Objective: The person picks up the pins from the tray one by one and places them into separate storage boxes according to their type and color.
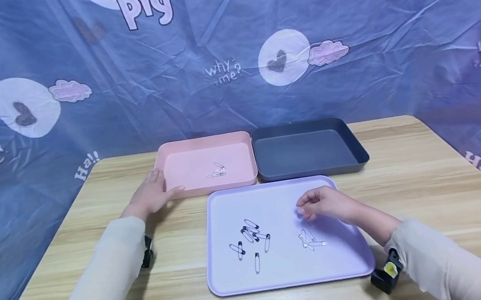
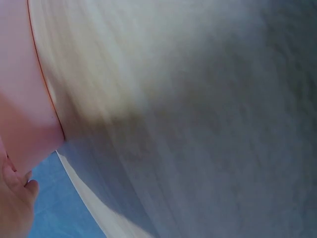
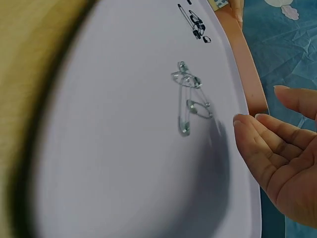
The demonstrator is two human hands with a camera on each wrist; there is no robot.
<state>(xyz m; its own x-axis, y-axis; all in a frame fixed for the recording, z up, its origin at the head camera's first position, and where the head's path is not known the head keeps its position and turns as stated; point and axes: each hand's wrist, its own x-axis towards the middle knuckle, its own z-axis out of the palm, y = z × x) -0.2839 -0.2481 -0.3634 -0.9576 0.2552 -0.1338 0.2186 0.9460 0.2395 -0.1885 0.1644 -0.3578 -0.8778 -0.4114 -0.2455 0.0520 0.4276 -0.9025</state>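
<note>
My left hand (image 1: 149, 196) holds the near left corner of the pink tray (image 1: 248, 159), with the thumb along its front rim and the fingers at its left side. Part of this hand (image 2: 17, 201) shows at the edge of the left wrist view. Above the right part of the lilac tray (image 1: 284, 282) hovers my right hand (image 1: 325, 203), nothing in it, thumb apart from the loosely bent fingers. Silver safety pins (image 1: 310, 241) lie in a small heap just below it. Black safety pins (image 1: 257, 263) are scattered left of those. Several silver safety pins (image 1: 218, 171) rest inside the pink tray.
A dark grey tray (image 1: 310, 171) stands right of the pink one, at the back of the wooden table (image 1: 414, 173). The lilac tray's back edge is close to both. Behind the table hangs a blue printed cloth (image 1: 199, 105).
</note>
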